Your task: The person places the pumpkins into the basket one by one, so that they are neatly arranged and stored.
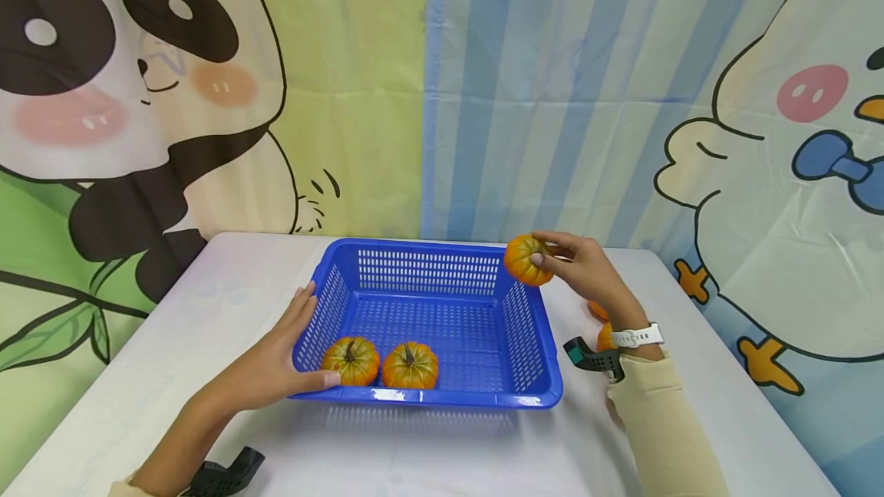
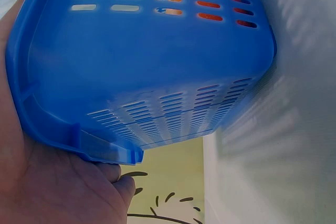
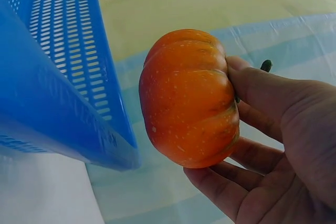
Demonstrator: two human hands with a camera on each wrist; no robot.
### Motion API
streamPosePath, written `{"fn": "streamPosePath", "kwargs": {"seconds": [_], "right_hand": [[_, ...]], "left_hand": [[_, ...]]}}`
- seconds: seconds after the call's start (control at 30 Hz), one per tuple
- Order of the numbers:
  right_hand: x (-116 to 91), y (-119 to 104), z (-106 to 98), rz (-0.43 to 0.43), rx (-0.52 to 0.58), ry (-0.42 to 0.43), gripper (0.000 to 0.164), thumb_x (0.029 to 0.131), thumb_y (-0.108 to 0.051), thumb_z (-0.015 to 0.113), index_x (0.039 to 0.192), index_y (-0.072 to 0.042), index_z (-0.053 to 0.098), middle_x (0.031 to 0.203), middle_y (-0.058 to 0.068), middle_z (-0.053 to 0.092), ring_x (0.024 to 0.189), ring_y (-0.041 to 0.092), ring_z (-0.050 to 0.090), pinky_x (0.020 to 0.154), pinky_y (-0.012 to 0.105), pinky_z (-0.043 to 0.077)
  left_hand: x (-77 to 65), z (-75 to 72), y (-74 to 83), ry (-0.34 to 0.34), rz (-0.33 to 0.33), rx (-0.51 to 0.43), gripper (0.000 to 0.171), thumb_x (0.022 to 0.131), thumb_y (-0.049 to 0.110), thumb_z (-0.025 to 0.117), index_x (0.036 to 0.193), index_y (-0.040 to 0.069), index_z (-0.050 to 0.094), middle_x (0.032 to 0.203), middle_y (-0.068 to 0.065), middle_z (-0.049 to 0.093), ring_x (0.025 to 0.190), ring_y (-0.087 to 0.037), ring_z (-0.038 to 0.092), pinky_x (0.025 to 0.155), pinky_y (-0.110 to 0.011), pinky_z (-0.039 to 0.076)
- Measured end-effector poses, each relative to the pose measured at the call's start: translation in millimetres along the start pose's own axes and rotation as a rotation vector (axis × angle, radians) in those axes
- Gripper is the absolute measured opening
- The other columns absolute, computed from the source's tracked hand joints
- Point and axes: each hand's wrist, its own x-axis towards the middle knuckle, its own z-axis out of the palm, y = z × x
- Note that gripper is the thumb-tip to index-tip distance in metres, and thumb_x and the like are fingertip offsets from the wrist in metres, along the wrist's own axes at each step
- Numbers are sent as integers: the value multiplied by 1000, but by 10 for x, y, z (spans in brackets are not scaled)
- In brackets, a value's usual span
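The right hand [image 1: 578, 261] grips an orange pumpkin [image 3: 188, 98] between thumb and fingers: squat, deeply ribbed, glossy, flecked with pale specks, its dark green stem [image 3: 266, 66] turned toward the palm. Left of and below that hand lies the blue basket [image 1: 483, 399]. The left hand [image 1: 279, 359] holds its near-left corner; just right of its thumb sit two yellow-orange pumpkins [image 1: 350, 361], green-tinged around their stems.

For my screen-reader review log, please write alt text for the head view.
A person's right hand holds an orange pumpkin near the far right corner of a blue basket, while the left hand touches the basket's left rim. Two more pumpkins sit inside toward the near left; the basket stands on a white table.
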Motion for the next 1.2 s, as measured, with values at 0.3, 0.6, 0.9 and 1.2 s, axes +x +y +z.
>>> {"fn": "streamPosePath", "kwargs": {"seconds": [0.3,0.6,0.9,1.2], "right_hand": [[11,-77,79,44,59,-75,60,92,-37,67,142,-8,51,131,15,58,121,37,54,95,48,48],[57,-133,152,-5,41,-171,55,92,-28,69,140,-5,53,131,15,59,120,36,56,91,44,51],[68,-227,219,-57,31,-251,50,91,-29,70,135,-7,59,127,13,61,112,32,61,84,36,55],[103,-272,298,-93,70,-454,46,93,-26,69,133,-7,60,119,7,66,102,27,63,84,30,55]], "left_hand": [[2,-3,10,-1,1,-1,118,77,46,79,156,5,3,162,-6,-12,146,-40,-5,103,-73,14],[5,-2,-4,1,10,-3,118,77,46,79,156,6,2,162,-6,-13,146,-40,-5,103,-73,14],[2,-3,8,2,7,-5,117,77,46,79,156,4,3,162,-7,-12,146,-39,-6,104,-73,13],[4,0,8,3,6,-8,117,77,46,79,156,4,3,162,-6,-12,146,-38,-6,104,-73,13]]}}
